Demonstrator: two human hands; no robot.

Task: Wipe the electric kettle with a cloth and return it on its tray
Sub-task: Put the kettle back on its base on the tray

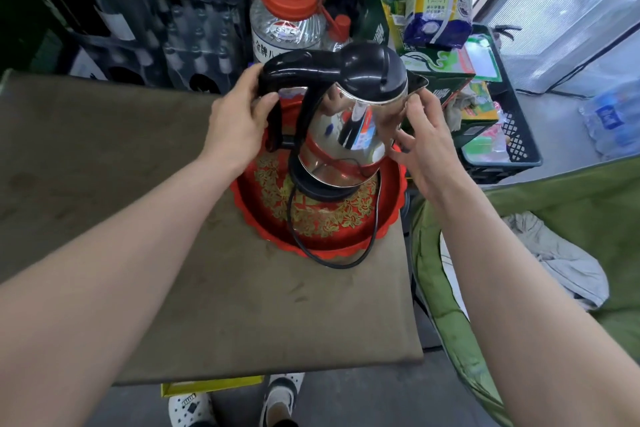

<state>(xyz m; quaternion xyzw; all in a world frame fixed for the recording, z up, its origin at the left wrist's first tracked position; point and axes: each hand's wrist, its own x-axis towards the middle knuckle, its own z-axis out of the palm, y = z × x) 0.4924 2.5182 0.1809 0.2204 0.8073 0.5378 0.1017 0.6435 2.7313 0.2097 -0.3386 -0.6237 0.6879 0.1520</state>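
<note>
A shiny steel electric kettle [349, 128] with a black lid and black handle is tilted over a round red tray [322, 236] with gold patterns. My left hand [239, 114] grips the black handle. My right hand [422, 135] rests its fingers against the steel side below the spout. The kettle's black base and its black cord [346, 262] lie on the tray, the cord looping over the tray's front rim. A pale grey cloth [554, 253] lies crumpled on green fabric to the right, away from both hands.
The tray stands on a brown covered table [138, 218]. Behind it are a large clear water jug with a red cap [287, 17], packaged goods and a black crate [509, 135]. Green fabric [571, 191] lies at the right. My shoes show below the table's front edge.
</note>
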